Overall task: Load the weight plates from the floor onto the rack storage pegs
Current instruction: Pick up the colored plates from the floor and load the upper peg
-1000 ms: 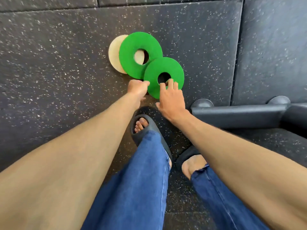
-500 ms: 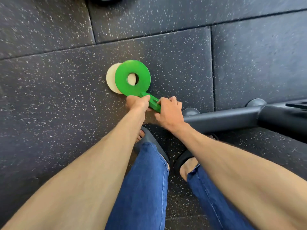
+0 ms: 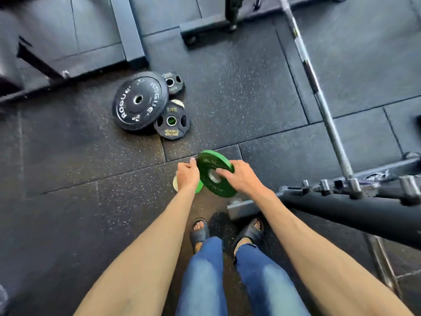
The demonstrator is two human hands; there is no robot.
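A: Quick one, what do we log as changed?
B: A second ago the green plate [image 3: 218,187] lay flat on the floor [image 3: 68,156], half over its twin. Half a second ago we had it tipped on edge. Now it's off the ground, tilted, carried between both hands, and the view has risen with it.
A: So pickup done?
B: We'd call it done. Next is the carry to the rack. We read the chrome pegs [image 3: 407,185] at the right, well apart from the plate, as the target, but that's our guess.
A: Hands?
B: Right hand [image 3: 242,177] has fingers hooked into the centre hole, palm over the upper right rim. Left hand [image 3: 188,175] is curled, pinching the left rim near the top. The plate sits between them, out in front of the feet.
A: What's left down there?
B: Second green plate [image 3: 198,187] and a cream plate [image 3: 175,184] peek out under the left hand, on the floor. Further off there's the big black plate [image 3: 140,100] with small black plates [image 3: 172,120] against it. A barbell [image 3: 319,94] runs along the right. We count most of the load as still to go
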